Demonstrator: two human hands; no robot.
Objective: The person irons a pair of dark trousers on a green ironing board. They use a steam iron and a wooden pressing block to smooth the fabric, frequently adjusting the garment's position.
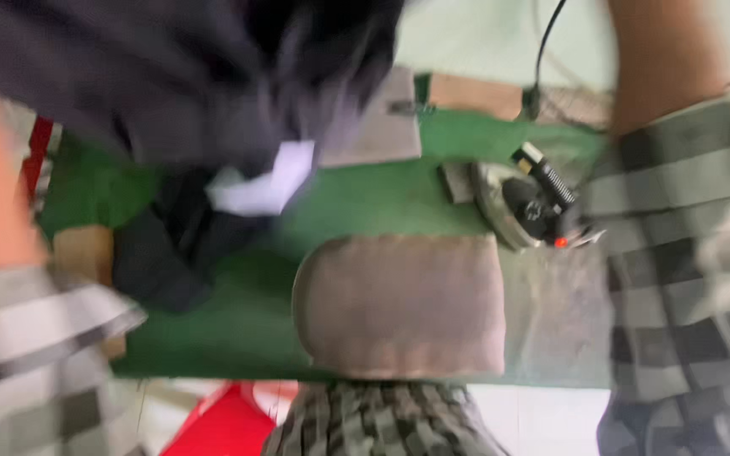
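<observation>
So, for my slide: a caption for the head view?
Dark garment lifted over a green ironing table, iron resting beside a padded form.

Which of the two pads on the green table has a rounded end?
The large grey-brown padded block at the near edge of the green table; its left end is rounded. The smaller flat grey pad farther back has square corners.

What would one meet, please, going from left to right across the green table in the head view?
Dark garment → white tag → grey padded pressing block → iron → checked sleeve, all over the green table. The picture is blurred and neither hand shows.
</observation>
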